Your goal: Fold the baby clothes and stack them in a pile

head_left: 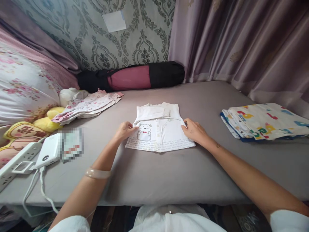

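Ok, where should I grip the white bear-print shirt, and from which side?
Probably the side edges of the white shirt, above its lettered hem, coming in from left and right. It lies flat with a sleeve folded across its upper part, leaving both lower sides free to pinch; the left hand and right hand hold it there.

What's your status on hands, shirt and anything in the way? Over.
Left hand and right hand pinching opposite sides of white shirt. Front up, sleeve folded across chest. Folded stack right, patterned clothes left, both apart from shirt.
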The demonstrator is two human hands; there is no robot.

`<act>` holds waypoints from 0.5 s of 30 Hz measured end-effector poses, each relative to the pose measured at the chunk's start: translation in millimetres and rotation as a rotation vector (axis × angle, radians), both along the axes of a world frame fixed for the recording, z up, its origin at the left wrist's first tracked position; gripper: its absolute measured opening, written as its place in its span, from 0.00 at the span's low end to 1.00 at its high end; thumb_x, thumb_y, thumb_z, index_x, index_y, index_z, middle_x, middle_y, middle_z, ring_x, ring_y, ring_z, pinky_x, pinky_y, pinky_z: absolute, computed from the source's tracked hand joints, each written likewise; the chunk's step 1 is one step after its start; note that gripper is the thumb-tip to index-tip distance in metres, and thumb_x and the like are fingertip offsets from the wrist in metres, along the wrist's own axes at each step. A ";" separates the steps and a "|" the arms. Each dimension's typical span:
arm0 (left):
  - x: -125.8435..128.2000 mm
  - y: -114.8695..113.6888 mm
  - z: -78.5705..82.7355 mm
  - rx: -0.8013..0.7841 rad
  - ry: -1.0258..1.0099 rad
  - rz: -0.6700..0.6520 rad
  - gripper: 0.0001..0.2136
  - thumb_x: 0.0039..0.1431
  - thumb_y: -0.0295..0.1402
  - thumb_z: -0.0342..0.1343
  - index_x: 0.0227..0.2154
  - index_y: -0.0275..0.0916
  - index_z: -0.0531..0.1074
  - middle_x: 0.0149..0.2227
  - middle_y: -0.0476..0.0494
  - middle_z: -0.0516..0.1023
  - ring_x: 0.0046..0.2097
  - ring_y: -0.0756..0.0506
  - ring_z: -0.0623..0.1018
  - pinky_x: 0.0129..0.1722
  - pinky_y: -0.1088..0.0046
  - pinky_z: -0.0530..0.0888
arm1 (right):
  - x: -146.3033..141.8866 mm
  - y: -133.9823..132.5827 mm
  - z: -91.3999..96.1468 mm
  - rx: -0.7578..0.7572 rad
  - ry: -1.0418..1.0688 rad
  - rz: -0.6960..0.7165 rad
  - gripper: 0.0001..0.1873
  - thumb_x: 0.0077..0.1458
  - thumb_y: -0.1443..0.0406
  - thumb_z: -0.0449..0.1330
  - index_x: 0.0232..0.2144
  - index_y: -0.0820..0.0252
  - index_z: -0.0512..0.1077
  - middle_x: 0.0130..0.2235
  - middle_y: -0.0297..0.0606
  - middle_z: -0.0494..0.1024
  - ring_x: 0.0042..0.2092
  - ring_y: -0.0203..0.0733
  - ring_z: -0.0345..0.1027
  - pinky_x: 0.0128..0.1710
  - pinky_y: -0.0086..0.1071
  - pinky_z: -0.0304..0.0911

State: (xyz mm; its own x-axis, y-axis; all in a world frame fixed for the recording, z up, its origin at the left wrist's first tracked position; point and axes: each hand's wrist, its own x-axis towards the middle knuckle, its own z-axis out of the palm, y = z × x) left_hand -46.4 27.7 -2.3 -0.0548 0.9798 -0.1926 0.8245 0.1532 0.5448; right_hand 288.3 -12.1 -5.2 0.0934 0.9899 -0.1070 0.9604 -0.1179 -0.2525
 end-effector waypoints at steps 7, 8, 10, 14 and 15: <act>-14.6 -50.3 5.4 -0.146 -0.337 0.024 0.26 0.39 0.51 0.65 0.38 0.39 0.70 0.28 0.48 0.77 0.30 0.45 0.76 0.27 0.73 0.66 | 18.7 -43.3 3.0 -0.019 0.333 0.111 0.26 0.59 0.59 0.53 0.58 0.58 0.61 0.29 0.33 0.75 0.33 0.41 0.69 0.32 0.30 0.59; -16.5 -56.0 5.6 -0.146 -0.377 0.022 0.27 0.40 0.51 0.65 0.41 0.40 0.70 0.27 0.49 0.77 0.30 0.45 0.76 0.28 0.73 0.67 | 20.9 -48.5 4.1 -0.027 0.381 0.113 0.27 0.59 0.59 0.53 0.59 0.57 0.61 0.28 0.31 0.74 0.32 0.40 0.68 0.33 0.30 0.59; -19.7 -66.2 7.2 -0.140 -0.434 0.007 0.31 0.41 0.51 0.65 0.47 0.41 0.68 0.26 0.52 0.75 0.30 0.46 0.75 0.30 0.73 0.68 | 24.4 -56.6 5.6 -0.045 0.473 0.113 0.28 0.57 0.59 0.54 0.60 0.56 0.61 0.27 0.28 0.72 0.29 0.38 0.66 0.31 0.29 0.59; -21.8 -79.3 14.0 -0.148 -0.502 -0.029 0.36 0.44 0.49 0.65 0.56 0.43 0.64 0.25 0.54 0.74 0.29 0.47 0.74 0.31 0.73 0.68 | 30.4 -62.6 5.0 -0.131 0.676 0.143 0.24 0.55 0.56 0.56 0.53 0.57 0.70 0.26 0.27 0.69 0.25 0.34 0.60 0.27 0.28 0.57; -21.6 -80.7 15.7 -0.154 -0.522 -0.036 0.35 0.44 0.48 0.65 0.56 0.43 0.65 0.25 0.53 0.74 0.29 0.47 0.74 0.31 0.73 0.68 | 31.9 -62.4 4.9 -0.165 0.725 0.146 0.22 0.55 0.55 0.57 0.49 0.58 0.73 0.26 0.28 0.70 0.24 0.33 0.60 0.26 0.28 0.57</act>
State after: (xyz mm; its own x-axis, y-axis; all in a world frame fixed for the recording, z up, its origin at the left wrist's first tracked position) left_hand -68.0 -53.0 13.3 0.1198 0.9375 -0.3266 0.4563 0.2401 0.8568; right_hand 320.2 -74.5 -0.3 -0.1880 0.9524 -0.2398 0.5693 -0.0933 -0.8168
